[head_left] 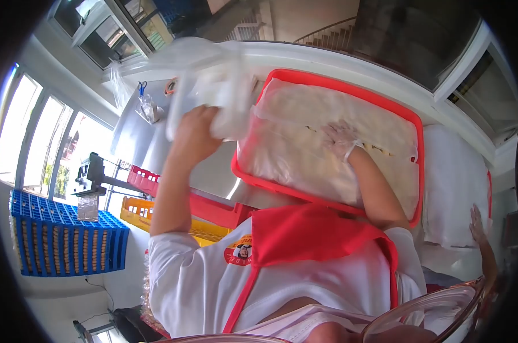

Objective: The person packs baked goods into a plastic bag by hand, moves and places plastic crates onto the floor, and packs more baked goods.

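Observation:
My left hand [199, 134] is raised and closed on a translucent plastic container [181, 86], which is smeared by motion. What lies inside the container cannot be made out. My right hand [340, 139], in a clear plastic glove, rests with its fingers spread on the whitish sheets [293, 137] that cover a large red tray [339, 83]. A narrow gap runs between the sheets beside that hand, and small yellowish bits show in it. Most of the tray's contents are hidden under the sheets.
Another person's hand [477, 223] touches a second white-covered tray [453, 183] at the right. Blue scissors [141, 88] and a tape roll [170, 86] lie on the metal table [136, 128]. Red [221, 206] and yellow crates [136, 210] stand nearby, with blue stacked crates [70, 237] at far left.

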A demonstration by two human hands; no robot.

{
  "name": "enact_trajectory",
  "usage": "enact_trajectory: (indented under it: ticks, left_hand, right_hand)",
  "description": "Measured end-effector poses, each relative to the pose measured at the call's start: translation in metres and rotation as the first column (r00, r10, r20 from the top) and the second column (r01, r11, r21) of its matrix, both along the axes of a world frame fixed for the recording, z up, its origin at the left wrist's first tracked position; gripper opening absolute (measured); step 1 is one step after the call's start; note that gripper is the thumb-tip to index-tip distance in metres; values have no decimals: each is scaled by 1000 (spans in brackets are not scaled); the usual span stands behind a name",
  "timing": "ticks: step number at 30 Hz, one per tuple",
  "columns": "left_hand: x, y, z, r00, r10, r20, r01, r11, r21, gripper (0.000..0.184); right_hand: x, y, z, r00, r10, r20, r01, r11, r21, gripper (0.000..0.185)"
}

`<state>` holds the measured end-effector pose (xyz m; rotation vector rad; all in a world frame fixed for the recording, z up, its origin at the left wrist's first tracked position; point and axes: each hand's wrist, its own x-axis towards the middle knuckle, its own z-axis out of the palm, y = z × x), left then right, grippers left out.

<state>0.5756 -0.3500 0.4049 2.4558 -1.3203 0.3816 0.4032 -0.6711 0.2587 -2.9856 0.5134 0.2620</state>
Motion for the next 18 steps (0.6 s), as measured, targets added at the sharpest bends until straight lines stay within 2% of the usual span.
enact_trajectory:
  ticks: [2, 3, 4, 7, 10, 11, 13, 14, 16, 18]
  left_hand:
    - [-19, -39, -6, 981, -194, 11, 194, 980, -50, 41]
    - [-23, -61, -6, 955, -288, -69, 291, 955, 53, 40]
    - [-24, -84, -24, 931, -345, -116, 352, 935, 45, 41]
    - [-39, -128, -46, 910, -414, -32, 415, 901, 127, 41]
    - [-43, -147, -51, 918, -391, -65, 391, 871, 297, 55]
    - [-40, -146, -51, 905, -394, -159, 424, 849, 315, 65]
    - [-40, -121, -36, 786, -568, -244, 604, 789, 110, 71]
    - [-35, -105, -26, 708, -651, -275, 678, 735, 4, 74]
    - [-17, -76, 2, 460, -687, -562, 712, 664, -228, 72]
    - [22, -55, -4, 609, -589, -532, 573, 790, -218, 61]
  right_hand:
    - [1, 3, 3, 1000, 17, 5, -17, 1000, 5, 55]
    - [2, 3, 4, 999, 37, 1, -37, 999, 7, 55]
    - [3, 3, 5, 998, 58, -2, -58, 998, 7, 55]
    - [4, 1, -2, 999, -5, 38, 4, 1000, 6, 56]
    - [-1, 0, 1, 998, 41, 40, -41, 999, 2, 54]
    - [-7, -2, -1, 995, 63, 74, -65, 997, 29, 52]
    - [-27, -9, -6, 986, 91, 141, -105, 990, 93, 49]
    - [-46, -10, -4, 976, 81, 202, -119, 976, 184, 46]
    - [-81, -4, 19, 962, 14, 274, -100, 948, 303, 44]
    - [-111, -2, 33, 948, -93, 306, -12, 946, 325, 42]
